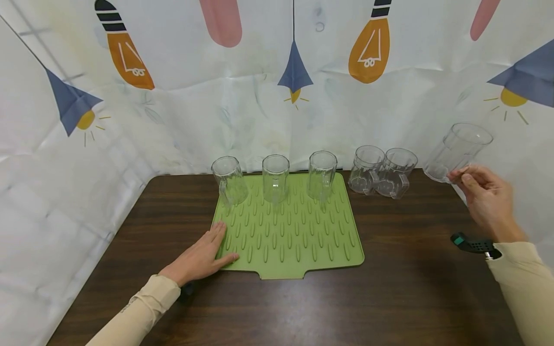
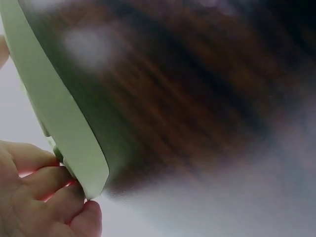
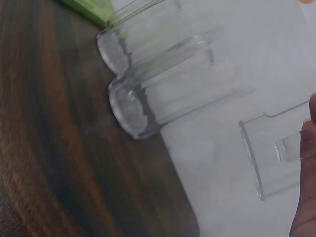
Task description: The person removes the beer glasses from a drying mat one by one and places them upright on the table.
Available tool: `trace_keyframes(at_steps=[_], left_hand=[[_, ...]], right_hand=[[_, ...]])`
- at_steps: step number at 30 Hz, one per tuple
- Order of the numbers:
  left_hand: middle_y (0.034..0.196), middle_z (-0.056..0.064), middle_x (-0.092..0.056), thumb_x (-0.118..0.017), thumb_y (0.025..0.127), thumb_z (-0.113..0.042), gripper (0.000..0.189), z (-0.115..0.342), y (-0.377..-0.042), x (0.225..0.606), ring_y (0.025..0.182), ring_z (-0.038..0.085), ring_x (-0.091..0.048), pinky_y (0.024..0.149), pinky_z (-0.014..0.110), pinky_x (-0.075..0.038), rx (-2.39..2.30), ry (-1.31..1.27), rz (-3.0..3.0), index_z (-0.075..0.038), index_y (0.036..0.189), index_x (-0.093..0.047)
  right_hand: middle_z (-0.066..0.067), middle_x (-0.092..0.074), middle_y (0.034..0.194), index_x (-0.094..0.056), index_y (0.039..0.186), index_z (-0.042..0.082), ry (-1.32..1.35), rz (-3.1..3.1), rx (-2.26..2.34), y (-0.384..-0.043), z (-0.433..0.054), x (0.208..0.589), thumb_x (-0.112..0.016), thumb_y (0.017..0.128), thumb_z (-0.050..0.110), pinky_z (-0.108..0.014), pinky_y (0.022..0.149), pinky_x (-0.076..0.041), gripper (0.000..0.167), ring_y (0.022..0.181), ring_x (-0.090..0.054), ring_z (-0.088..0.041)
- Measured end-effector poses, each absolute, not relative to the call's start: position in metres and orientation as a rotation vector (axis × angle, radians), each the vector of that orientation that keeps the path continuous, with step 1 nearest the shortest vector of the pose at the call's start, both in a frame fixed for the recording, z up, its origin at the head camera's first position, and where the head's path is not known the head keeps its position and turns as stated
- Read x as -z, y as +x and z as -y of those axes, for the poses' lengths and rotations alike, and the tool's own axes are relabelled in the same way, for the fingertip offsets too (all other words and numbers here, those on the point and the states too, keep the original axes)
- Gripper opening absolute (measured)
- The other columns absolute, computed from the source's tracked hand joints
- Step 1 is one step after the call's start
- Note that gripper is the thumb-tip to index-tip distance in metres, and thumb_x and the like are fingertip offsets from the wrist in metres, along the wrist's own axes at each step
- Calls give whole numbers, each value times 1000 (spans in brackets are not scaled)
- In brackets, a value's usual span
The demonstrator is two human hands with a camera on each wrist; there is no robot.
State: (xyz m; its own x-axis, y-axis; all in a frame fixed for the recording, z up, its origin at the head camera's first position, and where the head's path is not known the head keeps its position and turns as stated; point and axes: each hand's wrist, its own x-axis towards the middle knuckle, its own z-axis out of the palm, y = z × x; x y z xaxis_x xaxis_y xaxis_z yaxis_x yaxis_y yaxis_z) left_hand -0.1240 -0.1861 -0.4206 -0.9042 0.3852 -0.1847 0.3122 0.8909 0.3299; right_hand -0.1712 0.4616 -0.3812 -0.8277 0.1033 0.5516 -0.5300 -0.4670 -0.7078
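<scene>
My left hand [image 1: 199,254] rests flat on the left edge of a green ribbed drying mat [image 1: 290,230], fingers straight and thumb spread. In the left wrist view the fingertips touch the mat's rim [image 2: 74,133]. At the right, my right hand [image 1: 489,202] grips a clear mug [image 1: 459,149] by its handle, tilted and raised above the table. Part of this mug [image 3: 254,165] shows in the right wrist view. Along the mat's back stand three clear mugs: a left one [image 1: 231,185], a middle one [image 1: 275,180] and a right one [image 1: 322,178].
Two more clear mugs, one nearer the mat [image 1: 365,168] and one beside it [image 1: 395,175], stand close together on the dark wooden table [image 1: 402,288]. A white printed cloth [image 1: 182,125] hangs behind the table and along its sides.
</scene>
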Motion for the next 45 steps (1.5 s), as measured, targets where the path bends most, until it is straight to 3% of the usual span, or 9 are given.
trace_keyframes(at_steps=[19, 29, 40, 45], left_hand=[[173, 25, -14, -56, 100, -62, 99, 188, -125, 422, 161, 44, -17, 128, 63, -26, -415, 511, -2796, 5, 163, -19], [173, 25, -15, -56, 100, -62, 99, 188, -125, 423, 161, 44, -18, 128, 63, -27, -409, 514, -2806, 5, 163, -20], [173, 25, -15, -56, 100, -63, 99, 187, -125, 422, 160, 44, -18, 127, 64, -28, -409, 519, -2805, 4, 163, -21], [173, 24, -15, -56, 100, -62, 98, 186, -125, 422, 161, 43, -18, 128, 62, -28, -412, 516, -2804, 4, 163, -20]], right_hand=[[-9, -79, 117, -62, 119, -18, 494, 1693, -2229, -172, -463, 422, -45, 103, -12, -17, 100, -57, 23, 113, -74, -14], [2, -78, 119, -59, 127, -17, 392, 1905, -2085, -171, -465, 438, -52, 104, -4, -9, 98, -54, 27, 113, -71, -5], [7, -78, 117, -60, 125, -15, 348, 1976, -2032, -171, -465, 448, -53, 104, -3, -6, 98, -52, 26, 112, -71, -1], [18, -75, 119, -61, 128, -12, 261, 2199, -1826, -170, -467, 448, -55, 106, 6, -1, 94, -50, 29, 114, -67, 8]])
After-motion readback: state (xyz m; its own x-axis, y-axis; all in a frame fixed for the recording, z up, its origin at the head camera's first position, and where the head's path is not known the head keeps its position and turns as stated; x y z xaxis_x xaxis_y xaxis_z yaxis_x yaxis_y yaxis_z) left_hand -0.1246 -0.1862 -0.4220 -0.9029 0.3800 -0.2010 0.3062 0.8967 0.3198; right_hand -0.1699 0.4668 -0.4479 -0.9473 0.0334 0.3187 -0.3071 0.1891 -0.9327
